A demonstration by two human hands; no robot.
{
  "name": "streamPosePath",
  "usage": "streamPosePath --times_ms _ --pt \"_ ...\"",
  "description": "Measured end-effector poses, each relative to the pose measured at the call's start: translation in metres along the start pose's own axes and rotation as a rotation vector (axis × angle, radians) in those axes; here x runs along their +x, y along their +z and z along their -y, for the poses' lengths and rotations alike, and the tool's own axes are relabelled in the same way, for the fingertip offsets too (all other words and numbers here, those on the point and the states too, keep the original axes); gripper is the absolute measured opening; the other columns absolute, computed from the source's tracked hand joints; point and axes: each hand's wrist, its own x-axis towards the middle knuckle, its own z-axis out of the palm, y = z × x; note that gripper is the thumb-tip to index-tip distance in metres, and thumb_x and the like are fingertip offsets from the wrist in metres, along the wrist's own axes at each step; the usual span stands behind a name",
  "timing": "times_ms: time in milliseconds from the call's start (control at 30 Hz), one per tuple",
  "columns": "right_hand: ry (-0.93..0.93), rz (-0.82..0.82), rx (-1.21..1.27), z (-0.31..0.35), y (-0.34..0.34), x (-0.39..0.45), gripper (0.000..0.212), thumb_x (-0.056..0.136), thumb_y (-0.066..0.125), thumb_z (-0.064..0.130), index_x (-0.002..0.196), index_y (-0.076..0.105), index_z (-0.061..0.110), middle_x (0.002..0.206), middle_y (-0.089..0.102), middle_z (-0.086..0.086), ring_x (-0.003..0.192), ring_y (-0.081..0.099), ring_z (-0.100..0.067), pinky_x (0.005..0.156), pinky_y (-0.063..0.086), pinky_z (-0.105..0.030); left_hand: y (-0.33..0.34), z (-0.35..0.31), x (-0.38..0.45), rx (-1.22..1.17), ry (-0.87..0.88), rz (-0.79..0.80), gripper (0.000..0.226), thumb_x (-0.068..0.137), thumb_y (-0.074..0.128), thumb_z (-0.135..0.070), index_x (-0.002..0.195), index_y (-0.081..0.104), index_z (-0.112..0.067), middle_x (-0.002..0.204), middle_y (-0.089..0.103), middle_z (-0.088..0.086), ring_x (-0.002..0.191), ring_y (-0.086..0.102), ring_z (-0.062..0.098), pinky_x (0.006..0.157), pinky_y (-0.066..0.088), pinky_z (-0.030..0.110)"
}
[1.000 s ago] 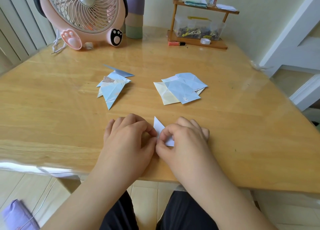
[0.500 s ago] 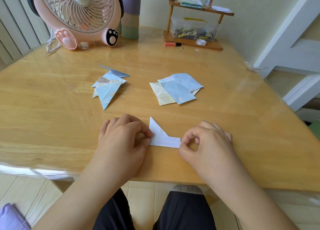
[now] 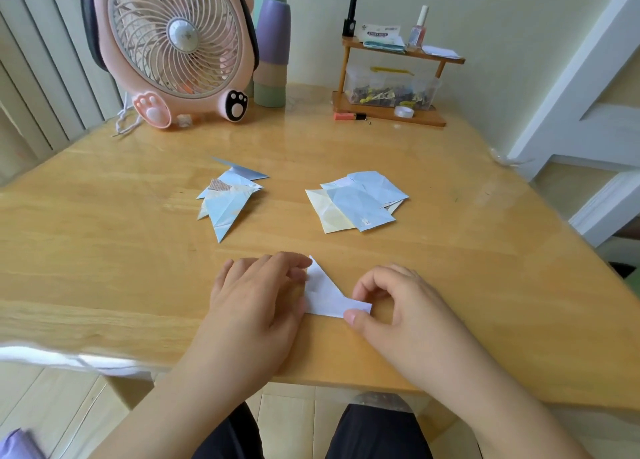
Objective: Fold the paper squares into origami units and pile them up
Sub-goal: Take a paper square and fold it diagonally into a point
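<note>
Paper unit (image 3: pixel 323 294), white and partly folded with one point sticking up, lies flat on the wooden tabletop (image 3: pixel 104 251) near its front edge. Left hand (image 3: pixel 254 299) presses the unit's left end with straightened fingers. Right hand (image 3: pixel 398 306) pinches the unit's right end between thumb and curled forefinger. Beyond the unit to the left sits a pile of folded blue units (image 3: pixel 228 195); beyond it to the right, a loose stack of unfolded paper squares (image 3: pixel 360 202). Farther behind the unit stand a pink desk fan (image 3: pixel 176 46) and a small wooden shelf (image 3: pixel 391 78).
</note>
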Motion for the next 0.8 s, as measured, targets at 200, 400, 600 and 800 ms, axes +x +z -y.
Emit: streamPosePath --times_ms 200,400,600,800 --pt "-0.039 -0.066 0.433 0.000 -0.012 0.010 0.016 0.080 0.070 0.013 0.075 0.061 0.024 0.074 0.067 0.003 0.068 0.058 -0.023 0.060 0.044 -0.024 -0.015 -0.014 0.007 -0.453 -0.118 -0.135 0.009 0.089 0.059 -0.042 0.097 0.058 -0.042 0.107 0.055 -0.034 0.102 0.053 -0.010 0.076 0.036 0.000" --pt "-0.199 -0.117 0.634 0.014 -0.034 0.045 0.027 0.078 0.071 -0.001 0.070 0.064 0.024 0.077 0.068 0.009 0.072 0.063 -0.008 0.072 0.051 -0.023 -0.031 -0.037 0.040 -0.758 -0.103 0.020 0.019 0.081 0.057 -0.046 0.091 0.068 -0.034 0.099 0.068 -0.009 0.097 0.065 0.013 0.096 0.048 0.046" --pt "-0.273 -0.114 0.737 0.023 -0.042 0.086 0.032 0.076 0.069 -0.008 0.067 0.065 0.023 0.076 0.069 0.015 0.074 0.064 -0.002 0.072 0.051 -0.017 -0.028 -0.035 0.093 -1.021 -0.291 -0.092 0.009 0.090 0.060 -0.010 0.099 0.062 -0.008 0.080 0.070 0.009 0.068 0.067 0.018 0.076 0.056 0.032" --pt "-0.267 0.011 0.779 0.008 -0.024 0.101 0.029 0.080 0.061 -0.015 0.078 0.069 0.013 0.082 0.068 0.013 0.080 0.063 0.000 0.073 0.046 -0.012 -0.014 -0.011 0.110 -1.270 -0.429 -0.152 0.010 0.085 0.062 -0.003 0.085 0.057 -0.011 0.082 0.066 0.014 0.065 0.066 0.018 0.058 0.053 0.024"
